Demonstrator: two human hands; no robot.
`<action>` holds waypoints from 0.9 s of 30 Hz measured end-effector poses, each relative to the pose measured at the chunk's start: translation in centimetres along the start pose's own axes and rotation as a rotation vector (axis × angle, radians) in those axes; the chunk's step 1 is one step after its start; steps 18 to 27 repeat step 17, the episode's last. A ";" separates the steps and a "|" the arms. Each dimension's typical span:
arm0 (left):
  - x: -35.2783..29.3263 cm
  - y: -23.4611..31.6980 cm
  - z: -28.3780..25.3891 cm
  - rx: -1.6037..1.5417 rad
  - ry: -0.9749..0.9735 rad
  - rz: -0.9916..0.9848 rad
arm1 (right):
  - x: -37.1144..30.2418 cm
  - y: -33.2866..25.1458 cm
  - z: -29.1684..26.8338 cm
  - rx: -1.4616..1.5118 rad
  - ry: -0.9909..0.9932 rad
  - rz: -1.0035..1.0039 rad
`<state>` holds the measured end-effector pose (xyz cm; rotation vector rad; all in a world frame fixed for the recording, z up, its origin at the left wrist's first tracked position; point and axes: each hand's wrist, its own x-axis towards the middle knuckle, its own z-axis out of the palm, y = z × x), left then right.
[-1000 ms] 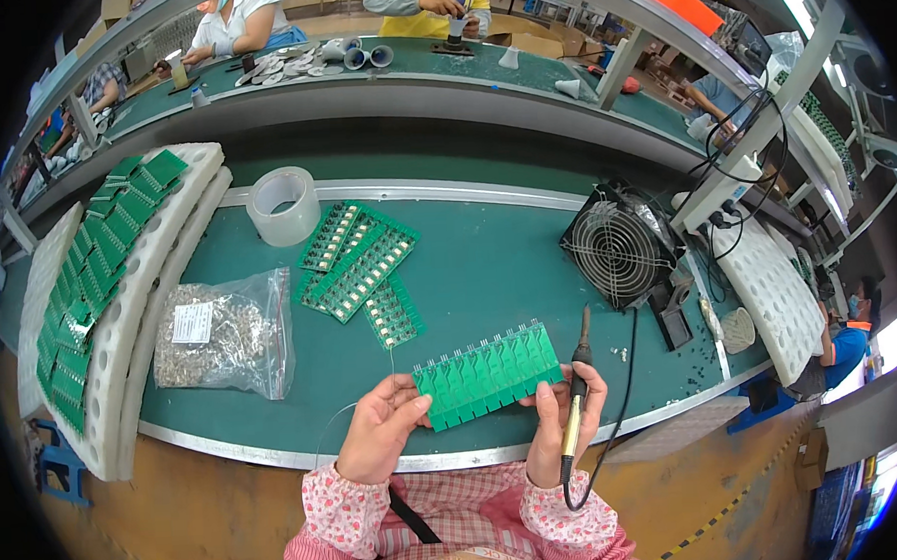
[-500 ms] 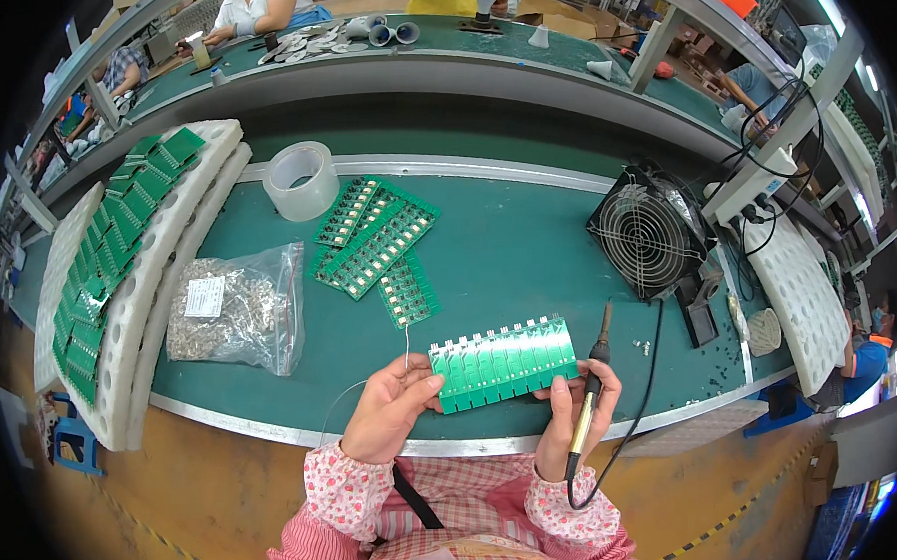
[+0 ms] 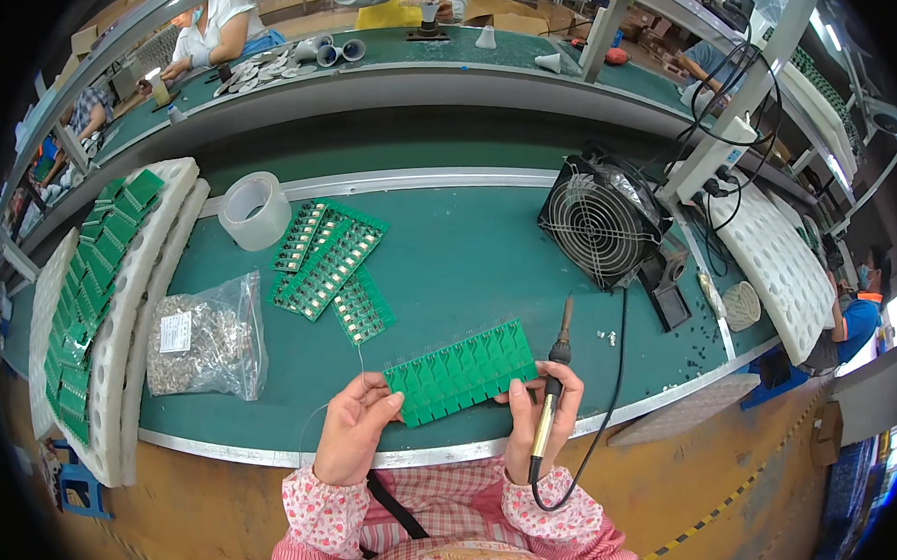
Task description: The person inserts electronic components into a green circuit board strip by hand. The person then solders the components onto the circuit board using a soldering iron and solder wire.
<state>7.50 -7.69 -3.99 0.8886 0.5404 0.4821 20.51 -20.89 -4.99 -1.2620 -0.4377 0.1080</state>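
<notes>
A green circuit board panel (image 3: 461,375) is held up near the table's front edge, tilted, with its right end higher. My left hand (image 3: 353,424) pinches its left end between thumb and fingers. A thin solder wire (image 3: 361,358) sticks up from that same hand and trails off to its left. My right hand (image 3: 538,416) steadies the panel's right end with the thumb and also grips a soldering iron (image 3: 545,426), its tip pointing up and away. Beyond the left hand lies a loose pile of green boards with components (image 3: 333,260).
A bag of small parts (image 3: 206,336) and a clear tape roll (image 3: 254,210) lie left. White foam trays (image 3: 168,267) hold several green boards. A black fan (image 3: 601,223) stands right; the iron's cord (image 3: 614,393) loops below it. People work at the bench behind.
The panel has turned so its right end is higher, and its face has lost its bright glare. Both hands keep their hold. The whole view has shifted slightly.
</notes>
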 end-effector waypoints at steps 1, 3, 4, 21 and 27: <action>0.2 -0.2 0.0 0.017 -0.002 0.008 | 0.1 0.1 -0.1 -0.001 0.000 -0.009; 0.1 -0.4 -0.7 0.041 0.005 0.029 | 0.1 0.3 0.1 0.013 -0.010 -0.015; 0.0 -0.3 -1.0 0.061 0.013 0.048 | 0.2 0.5 0.4 0.029 -0.007 -0.015; -1.0 1.9 -3.1 -0.012 -0.134 -0.020 | -1.1 -0.8 0.8 -0.232 0.002 -0.031; -1.0 1.9 -3.1 -0.012 -0.134 -0.020 | -1.1 -0.8 0.8 -0.232 0.002 -0.031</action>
